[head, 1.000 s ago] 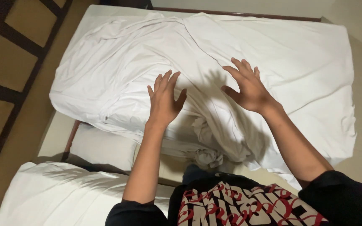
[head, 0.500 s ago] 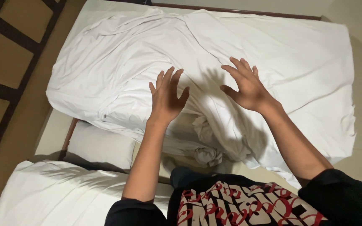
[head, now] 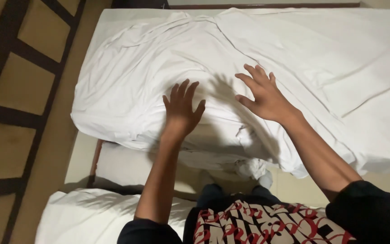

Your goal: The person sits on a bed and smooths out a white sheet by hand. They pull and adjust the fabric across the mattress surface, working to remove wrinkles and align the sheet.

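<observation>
The left hand (head: 181, 110) is laid flat, fingers spread, on a white bed sheet (head: 159, 72), and nothing is gripped in it. The right hand (head: 262, 95) is likewise opened wide, palm down, just above or lightly on the same sheet; whether contact is made cannot be told. The sheet is spread over most of the mattress (head: 127, 165), reaching the far edge by the dark wooden bed frame (head: 267, 6). Broad folds and creases are seen across the left half and along the right side. At the near edge the cloth is bunched into a crumpled knot (head: 249, 167) and the bare mattress corner is left uncovered below it. The covering is judged well advanced, while smoothing of the wrinkles and settling of the near edge remain undone. A second white bedding piece (head: 86, 217) is seen at the lower left, beside patterned carpet (head: 19, 90).
</observation>
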